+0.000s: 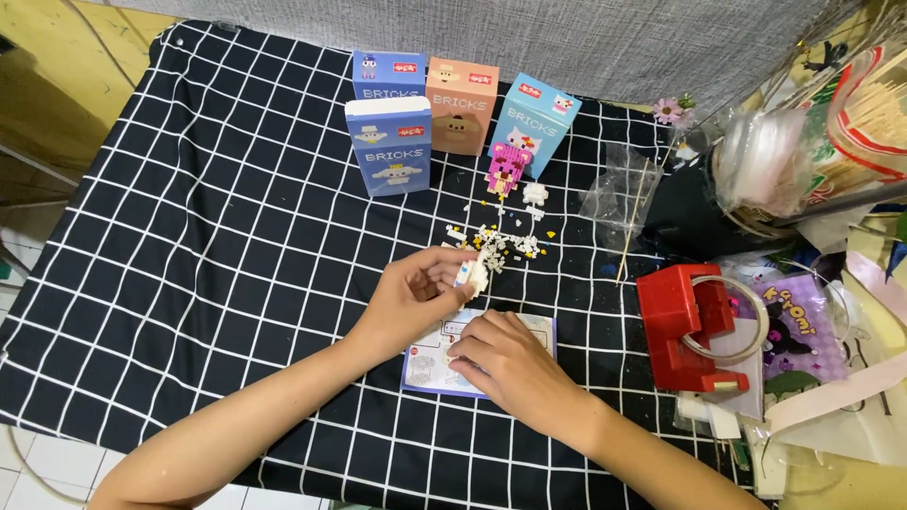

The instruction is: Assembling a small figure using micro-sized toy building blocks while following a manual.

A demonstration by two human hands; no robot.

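White half-built brick figure (475, 274) pinched in left hand (413, 295) fingers above instruction leaflet (442, 364), right hand (505, 364) pressing leaflet, its fingertips curled under, grip unclear, loose bricks (498, 241) too small to distinguish.

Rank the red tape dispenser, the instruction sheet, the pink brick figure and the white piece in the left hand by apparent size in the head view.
1-2. Red tape dispenser and instruction sheet: too alike; the sheet is partly covered.
3. Pink brick figure.
4. White piece in left hand.
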